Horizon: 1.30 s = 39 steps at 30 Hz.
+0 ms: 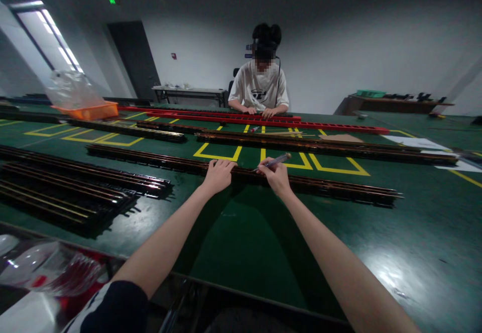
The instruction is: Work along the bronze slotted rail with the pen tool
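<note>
Long dark rail [241, 175] lies across the green bench [376, 232]. The left hand [218, 174] presses flat on it, and the right hand [276, 175] pinches a pen [276, 160] over its middle. The work looks only partway along; more rails [75, 187] wait in a pile at the left.

The rail [320, 185] looks like dark glossy metal; the table [244, 242] is smooth green with sheen; the tray [90, 110] looks like orange plastic.
</note>
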Motion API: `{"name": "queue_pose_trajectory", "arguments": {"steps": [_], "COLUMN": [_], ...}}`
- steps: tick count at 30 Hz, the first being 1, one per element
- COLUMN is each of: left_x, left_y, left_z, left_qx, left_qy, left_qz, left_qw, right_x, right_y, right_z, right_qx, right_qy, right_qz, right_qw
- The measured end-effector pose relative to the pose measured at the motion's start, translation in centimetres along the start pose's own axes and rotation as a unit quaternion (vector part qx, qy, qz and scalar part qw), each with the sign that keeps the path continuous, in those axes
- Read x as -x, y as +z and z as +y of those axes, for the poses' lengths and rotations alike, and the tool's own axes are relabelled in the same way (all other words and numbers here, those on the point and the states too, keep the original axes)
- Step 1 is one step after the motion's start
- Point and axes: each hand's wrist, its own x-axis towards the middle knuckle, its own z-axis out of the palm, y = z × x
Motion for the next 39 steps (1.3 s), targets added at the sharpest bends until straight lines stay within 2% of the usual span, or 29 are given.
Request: {"name": "queue_pose_trajectory", "arguments": {"steps": [16,31,39], "left_x": [-0.1,0.0,0.1], "left_y": [0.2,-0.6,-0.7], "left_z": [0.1,-0.2,0.2], "left_qx": [0.014,0.021,0.012], "left_qy": [0.011,0.024,0.015], "left_qz": [-0.007,-0.044,-0.031], "left_qw": [1.000,0.999,0.999], "right_x": [0.1,-0.2,-0.1], "right_y": [0.0,0.1,0.0], "right_z": [-0.1,0.5,0.5], "right_qx": [0.002,-0.005,-0.005], "right_qy": [-0.003,-0.003,-0.009], "right_qz": [-0.013,-0.005,-0.016], "right_qw": [1.000,1.000,1.000]}}
